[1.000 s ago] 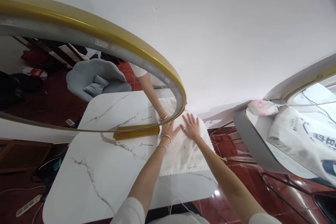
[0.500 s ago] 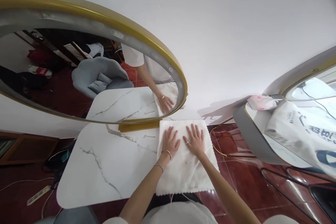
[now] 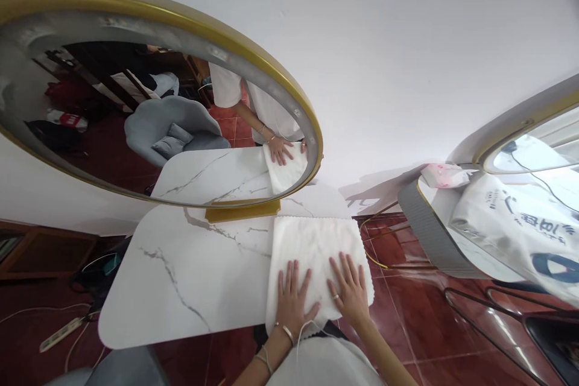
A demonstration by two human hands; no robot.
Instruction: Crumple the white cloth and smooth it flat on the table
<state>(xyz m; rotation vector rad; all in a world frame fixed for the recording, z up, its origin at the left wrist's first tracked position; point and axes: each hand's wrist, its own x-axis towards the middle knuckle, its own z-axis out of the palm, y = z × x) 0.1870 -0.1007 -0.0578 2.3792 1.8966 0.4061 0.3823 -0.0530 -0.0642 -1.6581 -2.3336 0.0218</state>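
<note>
A white cloth [image 3: 312, 238] with scalloped edges lies flat on the right end of the marble-patterned table [image 3: 190, 277]. My left hand [image 3: 293, 301] rests open on its near left part, fingers spread and palm down; a bracelet and a thin band circle the wrist. Beside it, my right hand [image 3: 350, 289] is also spread flat on the cloth, nearer the right edge, with a ring on one finger. Neither hand grips anything. The cloth's near edge is partly covered by my hands and reaches the table's front edge by my body.
A gold-framed oval mirror [image 3: 298, 96] stands at the table's back, on a gold base [image 3: 242, 211]. To the right is another table [image 3: 429, 223] with a tissue pack [image 3: 446, 175] and a white printed bag [image 3: 520, 223]. A power strip [image 3: 61, 335] and cables lie on the floor at left.
Both hands have slid across the cloth toward my body, staying flat with fingers spread. The cloth has shifted slightly toward me, and more of the table shows behind it.
</note>
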